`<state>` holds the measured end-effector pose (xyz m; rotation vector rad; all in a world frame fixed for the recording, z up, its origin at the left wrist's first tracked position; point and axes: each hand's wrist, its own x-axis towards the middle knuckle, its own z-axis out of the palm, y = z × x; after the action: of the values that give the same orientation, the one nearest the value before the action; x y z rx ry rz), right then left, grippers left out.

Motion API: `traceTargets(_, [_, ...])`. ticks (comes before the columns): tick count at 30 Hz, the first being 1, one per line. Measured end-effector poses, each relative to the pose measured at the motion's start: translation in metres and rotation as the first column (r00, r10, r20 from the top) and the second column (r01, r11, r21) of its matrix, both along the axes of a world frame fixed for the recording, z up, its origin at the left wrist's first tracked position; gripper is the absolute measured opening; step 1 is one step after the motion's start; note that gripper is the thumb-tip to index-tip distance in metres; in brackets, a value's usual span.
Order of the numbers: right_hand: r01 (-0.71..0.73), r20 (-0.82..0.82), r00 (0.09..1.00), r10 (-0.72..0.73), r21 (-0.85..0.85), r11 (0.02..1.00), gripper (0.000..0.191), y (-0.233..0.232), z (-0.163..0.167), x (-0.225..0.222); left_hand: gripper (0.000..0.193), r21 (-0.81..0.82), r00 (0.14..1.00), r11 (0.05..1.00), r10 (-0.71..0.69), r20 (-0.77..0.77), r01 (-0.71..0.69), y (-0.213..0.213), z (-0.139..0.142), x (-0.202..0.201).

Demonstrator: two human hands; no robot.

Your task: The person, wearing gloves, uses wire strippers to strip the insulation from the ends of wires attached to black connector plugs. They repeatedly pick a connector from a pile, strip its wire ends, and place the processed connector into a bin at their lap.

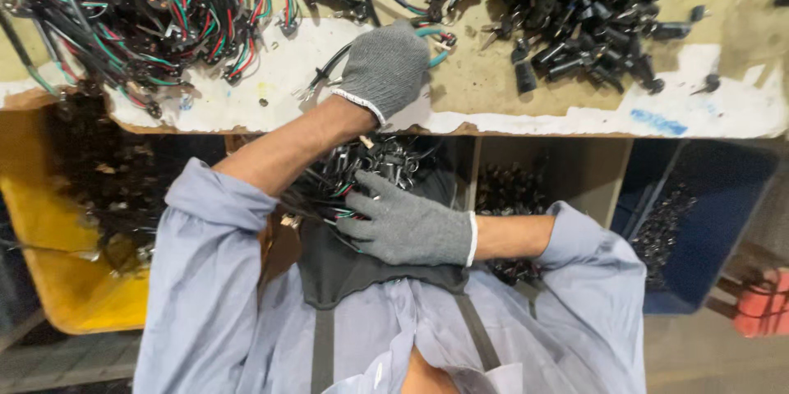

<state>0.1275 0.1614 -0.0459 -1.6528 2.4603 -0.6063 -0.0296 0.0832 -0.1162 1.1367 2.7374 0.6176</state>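
A short wire harness (362,57) with black, green and red leads was pinched under the gloved left hand (385,69) on the table (493,90), upper centre of the frame. The right hand (407,225), at centre, was closed on a bundle of wired sockets (362,176) in the lap.

Layout, head view. The left hand (385,65) lay on the workbench (526,106), touching a cable (329,65). Wire harnesses (140,8) were heaped to its left, connectors (575,8) to its right. Nearer the person, the right hand (407,225) rested on wired parts (370,168) in the lap.
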Motion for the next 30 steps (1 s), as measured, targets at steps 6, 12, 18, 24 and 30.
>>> traceTargets(6, [0.338, 0.254, 0.919, -0.301, -0.118, 0.934, 0.047, 0.061, 0.013, -0.009, 0.020, -0.072, 0.951, 0.996, -0.079, -0.299, 0.061, -0.052, -0.011, 0.024])
traceTargets(12, [0.971, -0.318, 0.229, -0.920, 0.011, 0.238, 0.044, 0.144, -0.036, -0.019, 0.018, -0.093, 0.998, 0.995, -0.034, 0.050, 0.038, -0.112, -0.008, 0.049])
traceTargets(18, [0.987, -0.242, 0.145, -0.959, 0.099, 0.124, 0.031, 0.153, -0.095, -0.032, 0.017, 0.250, 0.910, 0.875, 0.400, 0.107, -0.414, -0.113, 0.000, 0.057])
traceTargets(24, [0.948, 0.113, 0.237, -0.965, -0.244, 0.205, 0.036, 0.146, -0.084, -0.024, 0.015, 0.232, 0.965, 0.937, 0.251, 0.071, -0.261, -0.105, -0.010, 0.071])
traceTargets(30, [0.900, 0.637, 0.268, -0.723, -0.433, -0.049, 0.047, 0.128, -0.064, -0.016, 0.017, 0.344, 0.800, 0.723, 0.562, 0.210, -0.599, -0.122, -0.001, 0.075])
